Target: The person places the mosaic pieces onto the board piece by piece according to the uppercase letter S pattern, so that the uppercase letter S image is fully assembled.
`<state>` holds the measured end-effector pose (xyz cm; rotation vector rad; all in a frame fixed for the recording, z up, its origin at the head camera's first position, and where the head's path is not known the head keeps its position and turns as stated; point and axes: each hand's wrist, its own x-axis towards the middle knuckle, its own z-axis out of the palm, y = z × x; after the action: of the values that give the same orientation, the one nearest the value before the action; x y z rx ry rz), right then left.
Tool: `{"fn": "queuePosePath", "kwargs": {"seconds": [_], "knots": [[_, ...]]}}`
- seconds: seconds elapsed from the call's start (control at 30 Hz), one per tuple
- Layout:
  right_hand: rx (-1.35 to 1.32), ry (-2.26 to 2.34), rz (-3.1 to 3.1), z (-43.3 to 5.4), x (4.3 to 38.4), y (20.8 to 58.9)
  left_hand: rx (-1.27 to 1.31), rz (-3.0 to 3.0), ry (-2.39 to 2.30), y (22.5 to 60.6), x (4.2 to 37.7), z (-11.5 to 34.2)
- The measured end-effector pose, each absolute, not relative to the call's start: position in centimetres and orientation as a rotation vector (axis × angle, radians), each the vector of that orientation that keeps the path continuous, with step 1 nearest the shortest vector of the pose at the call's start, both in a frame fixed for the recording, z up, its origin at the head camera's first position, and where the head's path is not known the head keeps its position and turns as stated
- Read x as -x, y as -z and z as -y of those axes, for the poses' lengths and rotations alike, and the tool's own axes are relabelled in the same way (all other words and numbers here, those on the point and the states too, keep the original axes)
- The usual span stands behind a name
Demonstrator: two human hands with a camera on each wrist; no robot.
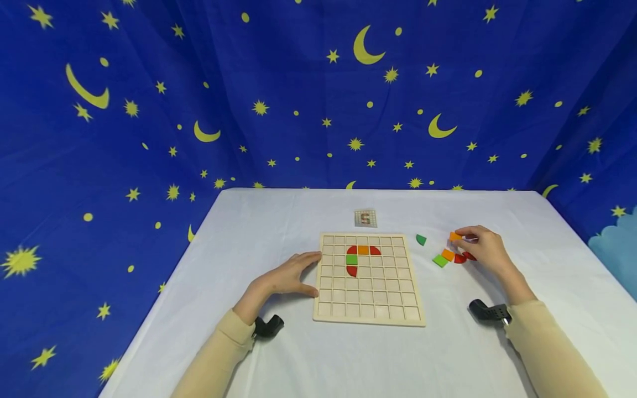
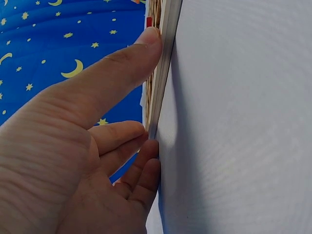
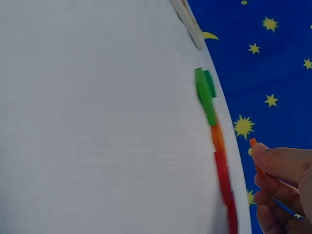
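My left hand [image 1: 288, 275] rests at the left edge of a wooden grid board [image 1: 368, 321], thumb and fingers spread and touching its rim. On the board sit red quarter-round pieces [image 1: 351, 271], an orange square [image 1: 364, 250] and a green square [image 1: 351, 259], forming a hooked shape. Right of the board, my right hand [image 1: 486, 250] pinches an orange square tile [image 3: 253, 143] between thumb and fingers, lifted above the table in the right wrist view. Below it lie another orange square [image 1: 448, 255], a light green square [image 1: 440, 261] and red pieces [image 1: 460, 258], partly hidden by the hand.
A dark green quarter-round piece [image 1: 421, 240] lies just right of the board's upper corner. Behind the board is a small card [image 1: 365, 218] with a gridded S-shaped pattern. The white-covered table [image 1: 278, 226] meets a blue star-and-moon curtain [image 1: 298, 83] at the back.
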<state>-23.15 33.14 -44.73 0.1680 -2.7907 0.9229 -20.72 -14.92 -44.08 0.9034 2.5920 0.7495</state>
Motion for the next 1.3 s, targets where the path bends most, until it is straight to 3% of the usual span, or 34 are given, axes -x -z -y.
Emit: {"fn": "queuePosePath", "kwargs": {"seconds": [0.33, 0.7, 1.3], "knots": [[-0.2, -0.96, 2.79, -31.7, 23.0, 43.4, -0.902, -2.588, -0.757, 43.9, 20.8, 15.1], [-0.478, -1.004, 2.672, -26.8, 22.9, 43.2, -0.893, -2.586, -0.745, 44.0, 20.8, 15.0], [-0.714, -1.13, 2.603, -19.4, 21.6, 41.0, -0.896, -2.574, -0.761, 44.0, 20.9, 15.0]]}}
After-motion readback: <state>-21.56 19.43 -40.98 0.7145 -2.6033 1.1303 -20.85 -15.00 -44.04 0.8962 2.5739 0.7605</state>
